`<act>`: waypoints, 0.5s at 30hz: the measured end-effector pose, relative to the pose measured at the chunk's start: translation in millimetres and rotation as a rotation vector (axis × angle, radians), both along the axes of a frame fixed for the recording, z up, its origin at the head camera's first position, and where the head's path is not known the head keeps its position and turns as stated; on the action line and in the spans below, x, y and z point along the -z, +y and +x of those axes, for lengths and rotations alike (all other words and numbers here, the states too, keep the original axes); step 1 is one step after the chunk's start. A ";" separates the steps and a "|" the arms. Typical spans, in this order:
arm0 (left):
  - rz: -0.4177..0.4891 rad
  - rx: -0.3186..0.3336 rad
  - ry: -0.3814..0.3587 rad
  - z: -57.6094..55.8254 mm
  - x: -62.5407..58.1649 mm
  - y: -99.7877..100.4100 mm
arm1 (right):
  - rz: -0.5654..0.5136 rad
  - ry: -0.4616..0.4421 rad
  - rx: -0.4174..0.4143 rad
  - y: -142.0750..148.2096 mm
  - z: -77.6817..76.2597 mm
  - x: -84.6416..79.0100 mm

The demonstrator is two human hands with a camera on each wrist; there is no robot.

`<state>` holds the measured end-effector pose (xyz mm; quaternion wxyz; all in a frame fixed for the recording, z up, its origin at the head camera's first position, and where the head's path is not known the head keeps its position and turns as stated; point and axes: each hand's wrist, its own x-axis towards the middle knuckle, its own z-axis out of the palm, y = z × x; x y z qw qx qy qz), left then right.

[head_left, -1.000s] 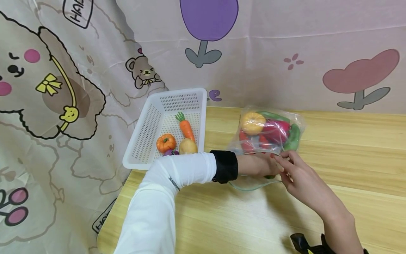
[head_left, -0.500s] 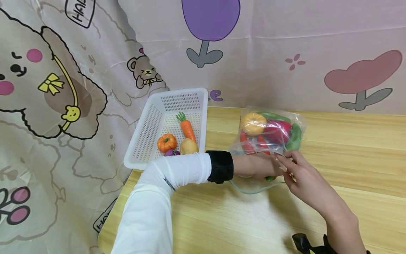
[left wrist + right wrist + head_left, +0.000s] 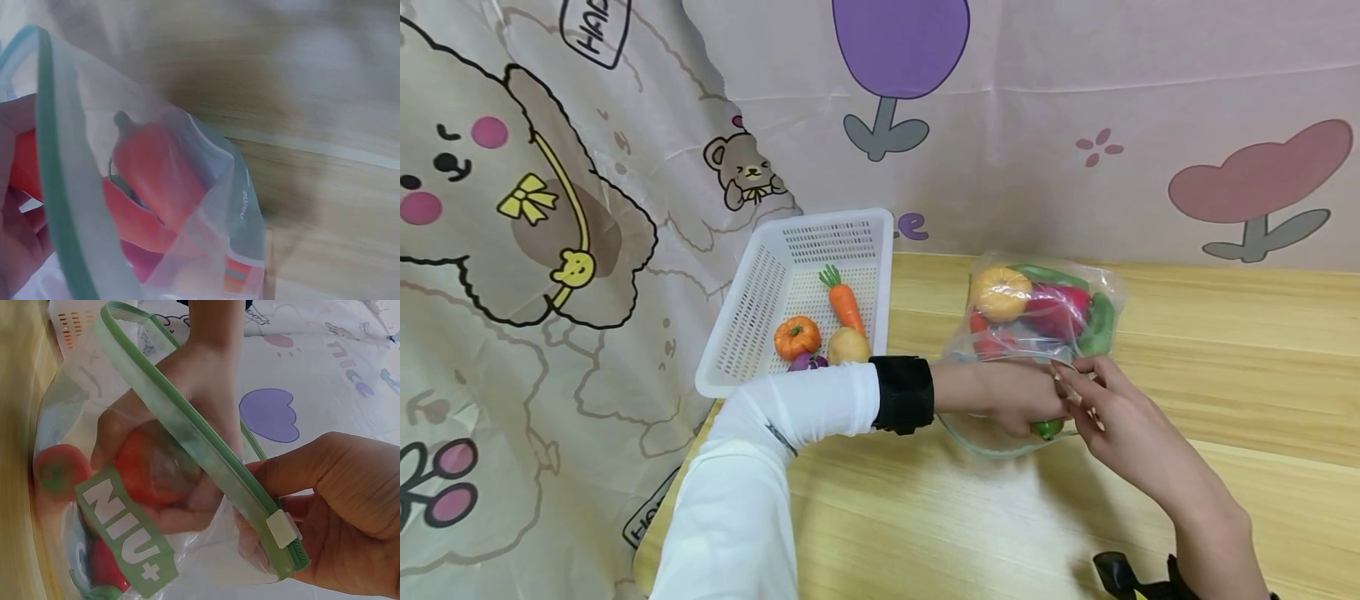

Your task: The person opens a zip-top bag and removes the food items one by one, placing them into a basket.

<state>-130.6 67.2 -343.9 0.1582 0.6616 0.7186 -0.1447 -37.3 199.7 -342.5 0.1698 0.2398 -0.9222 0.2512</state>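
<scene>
A clear zip bag (image 3: 977, 346) with a green rim and a white slider (image 3: 283, 529) lies on the table, holding several toy vegetables. My left hand (image 3: 1015, 392) reaches through the bag's mouth and grips a red pepper (image 3: 156, 465) whose green end (image 3: 1047, 428) shows below the hand in the head view. My right hand (image 3: 1138, 437) pinches the bag's rim beside the slider. Inside the bag lie a yellow-orange pumpkin (image 3: 1001, 293), a dark red vegetable (image 3: 1056, 310), a green one (image 3: 1099, 323) and more red peppers (image 3: 156, 162).
Left of the bag stands a white perforated basket (image 3: 745, 312) with a carrot (image 3: 846, 305), a small orange pumpkin (image 3: 797, 337), a potato (image 3: 848, 344) and something purple (image 3: 807, 361). A patterned curtain (image 3: 1022, 167) hangs behind the wooden table (image 3: 1225, 358).
My left forearm has drawn back to the left, and more of the green end shows under the hand. My right hand keeps its pinch on the bag's rim.
</scene>
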 end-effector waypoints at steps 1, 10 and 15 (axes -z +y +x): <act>0.001 0.005 0.006 0.5 -1.2 -1.6 | 0.000 -0.002 0.000 0.1 0.0 -0.1; -0.008 0.023 0.144 13.5 -16.1 -19.1 | 0.001 -0.025 -0.003 2.1 -0.7 0.3; 0.052 0.090 0.184 24.5 -24.8 -29.3 | 0.002 -0.043 0.000 2.2 -1.1 0.4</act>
